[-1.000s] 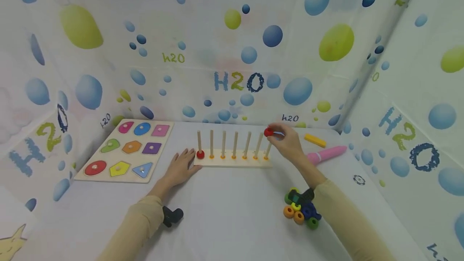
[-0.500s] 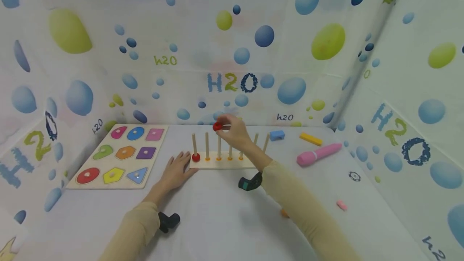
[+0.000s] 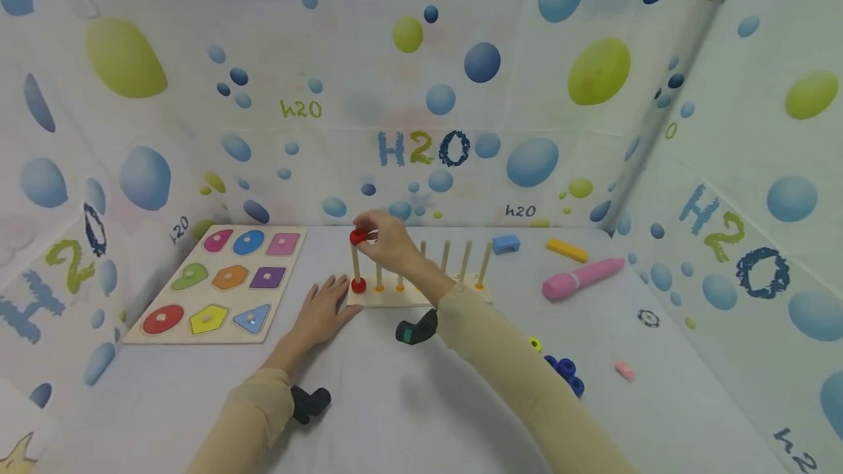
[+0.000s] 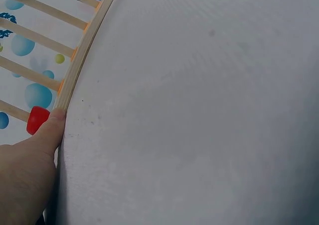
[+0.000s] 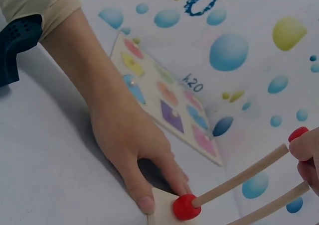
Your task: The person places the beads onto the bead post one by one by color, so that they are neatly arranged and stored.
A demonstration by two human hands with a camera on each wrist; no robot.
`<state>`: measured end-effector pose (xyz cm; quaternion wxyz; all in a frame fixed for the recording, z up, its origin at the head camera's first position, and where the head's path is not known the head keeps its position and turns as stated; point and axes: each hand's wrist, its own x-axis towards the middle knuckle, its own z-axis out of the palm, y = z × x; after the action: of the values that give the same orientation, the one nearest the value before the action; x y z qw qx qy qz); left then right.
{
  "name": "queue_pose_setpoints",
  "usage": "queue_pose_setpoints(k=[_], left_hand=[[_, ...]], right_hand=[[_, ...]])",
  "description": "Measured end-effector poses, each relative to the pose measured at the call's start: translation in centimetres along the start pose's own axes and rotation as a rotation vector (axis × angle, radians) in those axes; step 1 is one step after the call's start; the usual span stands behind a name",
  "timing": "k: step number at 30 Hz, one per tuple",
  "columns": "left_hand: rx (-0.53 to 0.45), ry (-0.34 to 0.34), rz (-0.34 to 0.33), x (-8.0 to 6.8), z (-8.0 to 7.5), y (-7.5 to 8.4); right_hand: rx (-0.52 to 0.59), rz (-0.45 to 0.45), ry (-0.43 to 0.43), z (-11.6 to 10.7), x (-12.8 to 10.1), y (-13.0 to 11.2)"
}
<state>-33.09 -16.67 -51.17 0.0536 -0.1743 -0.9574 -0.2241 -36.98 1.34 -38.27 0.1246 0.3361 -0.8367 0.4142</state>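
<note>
The right hand (image 3: 388, 240) pinches a red bead (image 3: 358, 237) between fingertips and thumb, its grip closed round the bead right at the top of the leftmost peg (image 3: 356, 263) of the wooden peg rack (image 3: 421, 297). From the right wrist view the bead (image 5: 298, 134) sits at the peg's tip, fingers curled about it. A second red bead (image 3: 358, 285) rests at the foot of that same peg, against the rack's base. The left hand (image 3: 323, 309) lies flat on the bench (image 3: 408, 401), fingers straight and holding nothing — its fingertips touch the left end of the rack, just beside the lower bead. To the left lies a shape puzzle board (image 3: 220, 282). Right of the rack — well apart — are a blue block (image 3: 506, 243), a yellow bar (image 3: 568, 250) and a pink marker (image 3: 582, 277); blue rings (image 3: 566, 373) lie nearer, by the right sleeve.
</note>
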Motion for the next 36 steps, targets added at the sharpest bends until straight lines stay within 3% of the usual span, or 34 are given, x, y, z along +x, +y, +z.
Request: queue_pose_setpoints(k=[14, 19, 24, 29, 36], left_hand=[[-0.007, -0.001, 0.003, 0.0, 0.3, -0.1], [0.011, 0.026, 0.028, 0.0, 0.5, -0.2], [0.001, 0.044, 0.033, 0.0, 0.3, -0.1], [-0.005, 0.057, 0.054, -0.1, 0.2, 0.2], [0.0, 0.057, 0.055, -0.1, 0.3, -0.1]], right_hand=[[-0.084, -0.018, -0.027, 0.9, 0.0, 0.5], [-0.063, -0.018, 0.006, -0.1, -0.8, 0.8], [0.069, -0.027, 0.107, -2.6, -2.3, 1.7], [0.193, -0.011, 0.196, -6.1, -5.4, 3.1], [0.178, 0.128, 0.181, -12.0, -11.8, 2.8]])
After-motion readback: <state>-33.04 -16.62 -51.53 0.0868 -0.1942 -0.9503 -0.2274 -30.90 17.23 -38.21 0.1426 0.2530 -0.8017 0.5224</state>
